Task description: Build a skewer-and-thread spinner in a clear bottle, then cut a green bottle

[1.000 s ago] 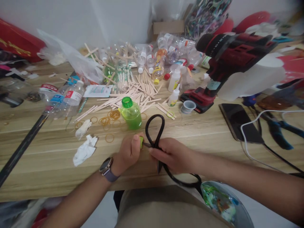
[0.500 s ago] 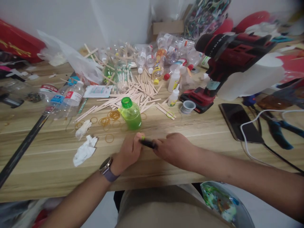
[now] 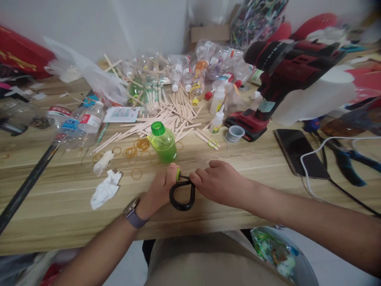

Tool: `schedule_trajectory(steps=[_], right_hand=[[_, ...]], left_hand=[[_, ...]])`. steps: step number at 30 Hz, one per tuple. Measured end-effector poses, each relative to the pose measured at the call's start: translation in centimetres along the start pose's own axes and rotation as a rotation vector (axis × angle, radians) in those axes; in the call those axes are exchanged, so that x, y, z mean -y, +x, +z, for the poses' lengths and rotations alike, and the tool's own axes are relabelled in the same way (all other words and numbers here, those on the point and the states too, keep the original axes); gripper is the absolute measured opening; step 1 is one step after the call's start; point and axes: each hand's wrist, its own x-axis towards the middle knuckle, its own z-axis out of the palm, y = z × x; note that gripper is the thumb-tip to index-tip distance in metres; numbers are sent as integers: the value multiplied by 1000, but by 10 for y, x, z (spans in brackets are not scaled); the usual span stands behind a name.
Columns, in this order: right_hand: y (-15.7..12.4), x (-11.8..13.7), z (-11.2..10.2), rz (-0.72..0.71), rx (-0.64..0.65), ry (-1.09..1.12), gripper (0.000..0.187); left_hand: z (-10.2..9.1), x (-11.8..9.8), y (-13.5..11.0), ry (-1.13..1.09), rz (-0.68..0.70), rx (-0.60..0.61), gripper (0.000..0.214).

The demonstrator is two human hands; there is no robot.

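Observation:
My left hand (image 3: 163, 184), with a watch on its wrist, is closed around a small green piece (image 3: 177, 174), likely a bottle cap; most of it is hidden by the fingers. My right hand (image 3: 212, 182) grips a pair of scissors (image 3: 182, 206) with black handles. One handle loop hangs down between my hands, and a thin dark blade points left at the green piece. Whether the tip touches it or goes into it, I cannot tell. Just beyond my left hand stands an uncapped green bottle (image 3: 164, 146).
Rubber bands (image 3: 131, 152) and crumpled tissues (image 3: 106, 190) lie to the left. Behind are wooden sticks (image 3: 175, 113), plastic bottles (image 3: 176, 75) and a glue bottle (image 3: 216, 122). On the right stand a red drill (image 3: 291, 67), a phone (image 3: 300, 153) with a cable and pliers (image 3: 348, 165).
The scissors have turned in my right hand, so one black handle loop now shows hanging between my hands. Both hands stay nearly in place, and the green bottle has not moved.

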Motion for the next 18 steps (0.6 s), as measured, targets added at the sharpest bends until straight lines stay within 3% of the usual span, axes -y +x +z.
schedule_trajectory(steps=[3,8,9,14,18], right_hand=[[2,1,2,23,16,89,23],[3,3,1,8,292,833,49],[2,3,0,10,322,859,50],[0,3,-3,63,35,266,25],[1,2,0,96,-5,260,19]], left_hand=[[-4,-4,2,-13,14,-22,48],[-21,-13,-1,-30,56,-32,44],[-22,-13,-1,-45,70,-25,44],[-13,-11,2,-73,5,-26,45],[-8,-9,4,-82,-31,13,47]])
